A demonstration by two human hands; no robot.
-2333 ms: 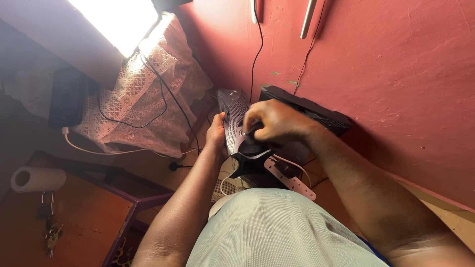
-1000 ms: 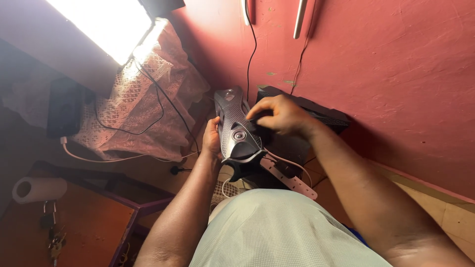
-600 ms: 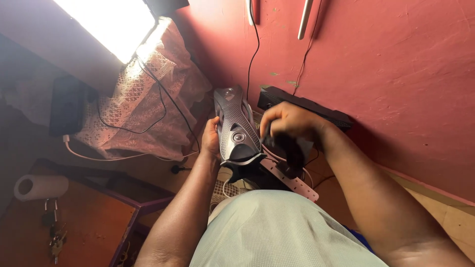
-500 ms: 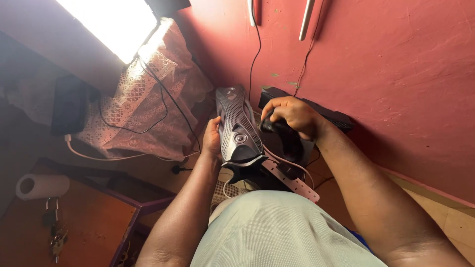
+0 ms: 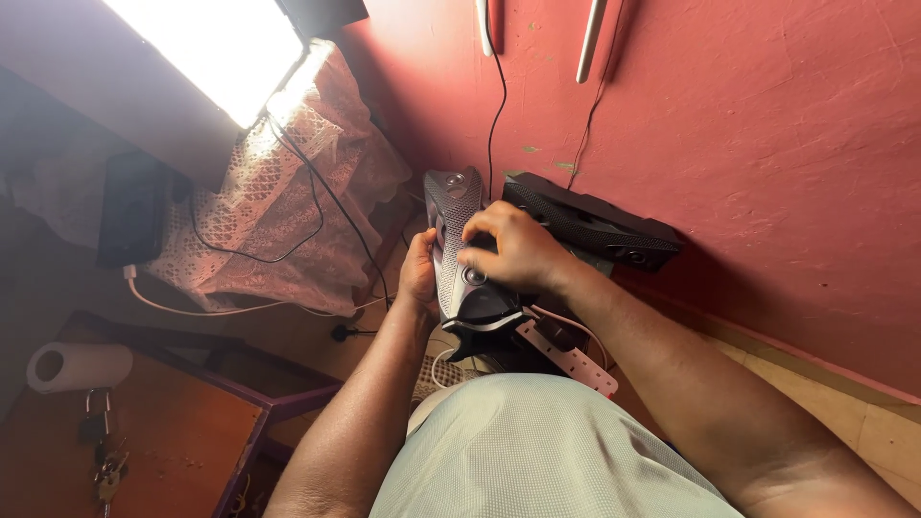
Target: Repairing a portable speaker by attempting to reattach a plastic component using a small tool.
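Observation:
A long black speaker (image 5: 451, 216) with a mesh front stands tilted near the red wall. My left hand (image 5: 418, 273) grips its left side. My right hand (image 5: 516, 251) lies curled over its front near a round knob, fingers pressing on the casing. A second black speaker bar (image 5: 595, 223) lies against the wall just behind my right hand. Below the speaker a white power strip (image 5: 568, 357) with plugs lies on the floor.
Lace cloth (image 5: 278, 211) covers a stand at the left with black and white cables across it. A dark box (image 5: 129, 206) sits further left. A paper roll (image 5: 77, 364) and hanging keys (image 5: 104, 460) are on an orange-brown door. Cables run down the wall (image 5: 767, 134).
My right hand went from the speaker's top to the items behind it and has come back onto the speaker's front. The left hand has kept its grip throughout.

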